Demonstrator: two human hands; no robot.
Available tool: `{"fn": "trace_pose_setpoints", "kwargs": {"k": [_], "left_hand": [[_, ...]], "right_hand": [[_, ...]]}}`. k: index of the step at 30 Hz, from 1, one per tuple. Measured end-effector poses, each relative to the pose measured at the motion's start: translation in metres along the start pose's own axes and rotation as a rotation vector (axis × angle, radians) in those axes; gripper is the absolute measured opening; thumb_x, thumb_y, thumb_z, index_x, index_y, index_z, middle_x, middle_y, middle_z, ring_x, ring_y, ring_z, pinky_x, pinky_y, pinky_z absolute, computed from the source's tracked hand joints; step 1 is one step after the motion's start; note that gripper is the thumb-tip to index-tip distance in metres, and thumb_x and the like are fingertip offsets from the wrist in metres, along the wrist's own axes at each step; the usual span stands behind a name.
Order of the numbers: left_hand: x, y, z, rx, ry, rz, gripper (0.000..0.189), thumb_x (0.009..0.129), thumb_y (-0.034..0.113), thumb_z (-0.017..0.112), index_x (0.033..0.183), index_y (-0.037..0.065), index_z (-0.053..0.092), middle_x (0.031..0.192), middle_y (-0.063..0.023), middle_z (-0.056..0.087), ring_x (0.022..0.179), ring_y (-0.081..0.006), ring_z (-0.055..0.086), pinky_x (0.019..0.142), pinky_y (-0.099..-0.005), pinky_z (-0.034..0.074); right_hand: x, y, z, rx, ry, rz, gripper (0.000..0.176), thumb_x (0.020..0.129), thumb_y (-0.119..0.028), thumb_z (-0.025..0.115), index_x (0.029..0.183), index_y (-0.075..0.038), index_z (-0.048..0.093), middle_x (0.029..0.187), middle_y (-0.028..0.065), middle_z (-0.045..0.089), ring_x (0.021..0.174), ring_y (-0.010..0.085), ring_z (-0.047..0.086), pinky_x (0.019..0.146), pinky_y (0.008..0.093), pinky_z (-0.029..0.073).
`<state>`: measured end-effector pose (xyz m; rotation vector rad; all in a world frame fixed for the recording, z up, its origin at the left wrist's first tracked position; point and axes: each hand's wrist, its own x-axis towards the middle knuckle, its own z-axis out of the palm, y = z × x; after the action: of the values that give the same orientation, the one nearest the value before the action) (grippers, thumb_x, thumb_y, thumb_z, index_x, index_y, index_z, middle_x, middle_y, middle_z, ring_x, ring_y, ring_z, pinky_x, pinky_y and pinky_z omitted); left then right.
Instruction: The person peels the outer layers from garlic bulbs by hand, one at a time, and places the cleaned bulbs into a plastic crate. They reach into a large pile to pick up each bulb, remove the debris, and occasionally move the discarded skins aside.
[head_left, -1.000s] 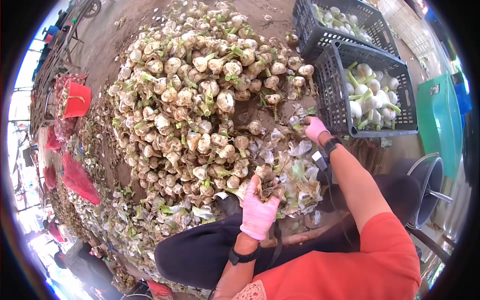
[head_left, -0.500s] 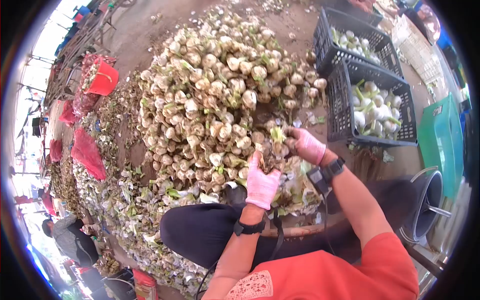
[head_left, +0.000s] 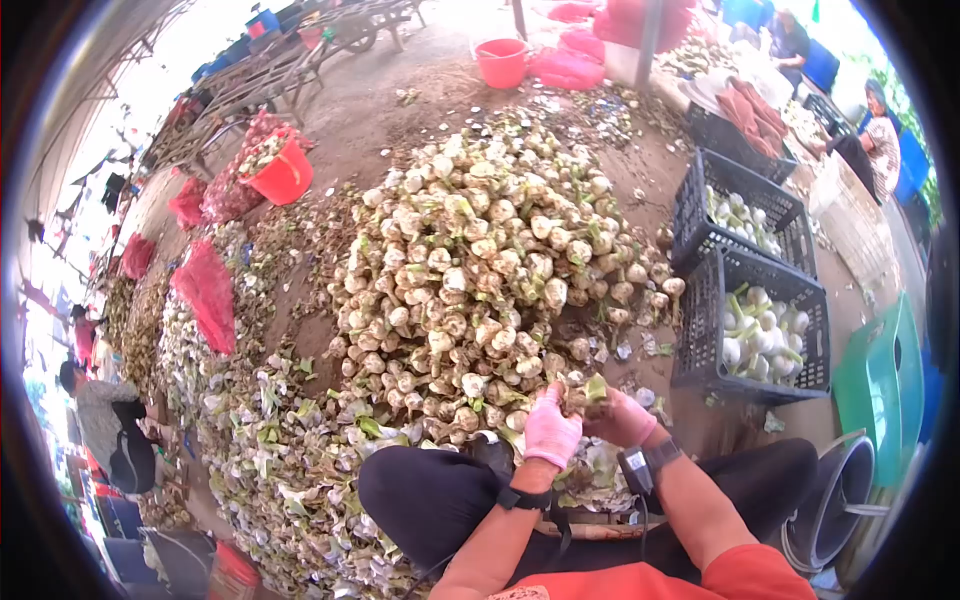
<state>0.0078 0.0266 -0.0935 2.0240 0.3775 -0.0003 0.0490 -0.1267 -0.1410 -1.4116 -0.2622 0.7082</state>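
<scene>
My left hand (head_left: 553, 432), in a pink glove, closes on a dirty garlic bulb (head_left: 574, 398) at the near edge of the heap. My right hand (head_left: 622, 420), also gloved in pink, is closed against the right side of the same bulb, by its pale green stem (head_left: 596, 388). The right fingers are partly hidden. Just beyond my hands rises a large pile of untrimmed garlic (head_left: 480, 270). Below them, between my legs, lie peeled outer leaves (head_left: 590, 468).
To the right stand a black crate (head_left: 750, 385) of cleaned white garlic and another crate (head_left: 690, 210) behind it. Beside them are a green plastic tub (head_left: 880, 380) and a dark bucket (head_left: 830, 510). Discarded leaves (head_left: 290, 470) cover the left ground. A red bucket (head_left: 283, 175) lies farther back; people sit left and right.
The view has tilted up, so the pile and crates appear lower and more background shows. Both hands stay together at the garlic bulb, the right one now closer in to the left.
</scene>
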Motion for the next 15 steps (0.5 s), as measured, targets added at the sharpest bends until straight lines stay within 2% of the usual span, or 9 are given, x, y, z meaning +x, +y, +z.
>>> {"fn": "trace_pose_setpoints", "kwargs": {"k": [1, 2, 3, 5, 8, 11, 13, 14, 15], "left_hand": [[0.000, 0.000, -0.004, 0.028, -0.004, 0.002, 0.045, 0.073, 0.002, 0.062, 0.117, -0.004, 0.052, 0.102, -0.0165, 0.065, 0.094, -0.0243, 0.064, 0.082, -0.0283, 0.049], [-0.001, 0.002, -0.007, 0.043, -0.013, -0.016, 0.048, 0.071, 0.003, 0.063, 0.117, -0.005, 0.051, 0.103, -0.0171, 0.064, 0.096, -0.0258, 0.063, 0.083, -0.0287, 0.049], [-0.004, 0.005, -0.011, 0.009, 0.010, 0.008, 0.053, 0.069, 0.004, 0.065, 0.119, -0.005, 0.049, 0.108, -0.0178, 0.059, 0.099, -0.0272, 0.061, 0.086, -0.0299, 0.048], [-0.007, 0.011, -0.013, -0.001, 0.092, 0.037, 0.059, 0.067, 0.005, 0.067, 0.122, -0.005, 0.047, 0.116, -0.0185, 0.053, 0.105, -0.0283, 0.057, 0.089, -0.0315, 0.046], [-0.006, 0.007, -0.014, -0.017, 0.110, 0.000, 0.066, 0.067, 0.009, 0.069, 0.126, -0.005, 0.043, 0.120, -0.0208, 0.048, 0.111, -0.0318, 0.052, 0.093, -0.0327, 0.044], [-0.010, -0.003, 0.000, 0.185, 0.184, 0.007, 0.075, 0.068, 0.020, 0.071, 0.130, -0.005, 0.038, 0.126, -0.0243, 0.044, 0.117, -0.0367, 0.047, 0.099, -0.0374, 0.039], [-0.009, 0.027, -0.026, -0.020, 0.090, -0.123, 0.072, 0.069, 0.018, 0.071, 0.129, -0.005, 0.038, 0.125, -0.0231, 0.043, 0.115, -0.0362, 0.047, 0.098, -0.0379, 0.040], [-0.006, 0.026, -0.025, -0.176, 0.117, -0.148, 0.068, 0.069, 0.017, 0.069, 0.128, 0.001, 0.040, 0.129, -0.0234, 0.041, 0.116, -0.0392, 0.046, 0.097, -0.0386, 0.041], [-0.004, 0.025, -0.027, -0.174, 0.123, -0.154, 0.068, 0.069, 0.017, 0.069, 0.128, 0.001, 0.040, 0.129, -0.0234, 0.041, 0.116, -0.0392, 0.046, 0.097, -0.0386, 0.041]], "right_hand": [[-0.010, -0.020, 0.008, -0.167, -0.067, -0.040, 0.044, 0.078, -0.010, 0.071, 0.118, -0.005, 0.053, 0.106, 0.0098, 0.062, 0.095, 0.0215, 0.061, 0.087, 0.0326, 0.048], [-0.011, -0.044, 0.026, 0.282, -0.104, 0.048, 0.041, 0.085, -0.014, 0.063, 0.123, -0.006, 0.050, 0.112, 0.0092, 0.061, 0.100, 0.0218, 0.058, 0.092, 0.0372, 0.044], [0.007, 0.005, 0.004, -0.507, -0.265, -0.389, 0.038, 0.091, -0.016, 0.053, 0.127, -0.007, 0.047, 0.116, 0.0097, 0.059, 0.106, 0.0226, 0.056, 0.094, 0.0400, 0.042], [0.013, -0.016, 0.013, 0.993, -0.052, 0.402, 0.028, 0.092, -0.015, 0.046, 0.118, -0.008, 0.054, 0.108, 0.0080, 0.061, 0.100, 0.0211, 0.057, 0.094, 0.0402, 0.042], [0.045, 0.019, -0.018, 1.012, -0.022, 0.296, 0.021, 0.092, -0.015, 0.045, 0.107, -0.007, 0.057, 0.098, 0.0068, 0.061, 0.090, 0.0204, 0.057, 0.091, 0.0389, 0.043], [0.090, -0.037, -0.011, -0.725, 0.006, 0.076, 0.021, 0.091, -0.015, 0.045, 0.109, -0.009, 0.055, 0.101, 0.0057, 0.059, 0.087, 0.0210, 0.058, 0.089, 0.0343, 0.048], [0.122, -0.130, 0.032, -1.425, -0.061, 0.079, 0.029, 0.091, -0.015, 0.048, 0.119, -0.013, 0.053, 0.112, 0.0056, 0.058, 0.095, 0.0217, 0.060, 0.090, 0.0328, 0.050], [0.184, -0.102, 0.011, -2.081, -0.209, -0.279, 0.037, 0.090, -0.018, 0.052, 0.127, -0.021, 0.048, 0.125, 0.0043, 0.052, 0.114, 0.0227, 0.053, 0.103, 0.0429, 0.040], [0.167, -0.209, 0.074, -2.897, -0.029, -0.839, 0.042, 0.088, -0.021, 0.055, 0.129, -0.023, 0.044, 0.129, 0.0025, 0.048, 0.121, 0.0229, 0.046, 0.109, 0.0497, 0.030]]}}
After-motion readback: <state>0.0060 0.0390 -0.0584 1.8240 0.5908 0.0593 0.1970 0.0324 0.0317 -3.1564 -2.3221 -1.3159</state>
